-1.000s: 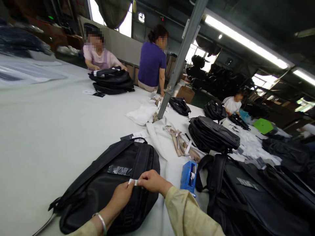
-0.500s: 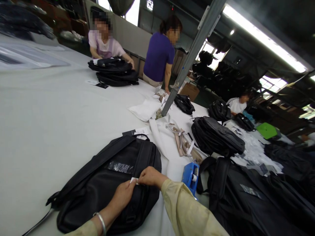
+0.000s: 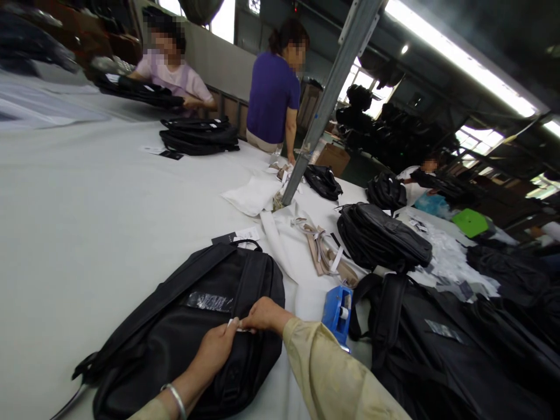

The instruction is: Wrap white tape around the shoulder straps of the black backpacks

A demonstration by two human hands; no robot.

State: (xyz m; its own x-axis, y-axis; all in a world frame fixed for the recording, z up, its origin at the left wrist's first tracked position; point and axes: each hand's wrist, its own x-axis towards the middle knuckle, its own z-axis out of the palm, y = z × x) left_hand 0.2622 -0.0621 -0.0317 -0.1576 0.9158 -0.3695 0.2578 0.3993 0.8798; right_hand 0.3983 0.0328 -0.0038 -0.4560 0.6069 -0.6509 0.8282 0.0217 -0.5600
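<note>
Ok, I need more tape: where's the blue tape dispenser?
Head view, lower right of centre: the blue tape dispenser stands on the white table, right of the right hand pinching a white strip, between the black backpack and the black bags.

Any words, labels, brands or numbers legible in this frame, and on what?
Nothing is legible.
Too small: the white strip pinched over the black backpack.
Blurred print: the white tag and black card by the backpack's top.
No visible marking: the blue tape dispenser.
</note>
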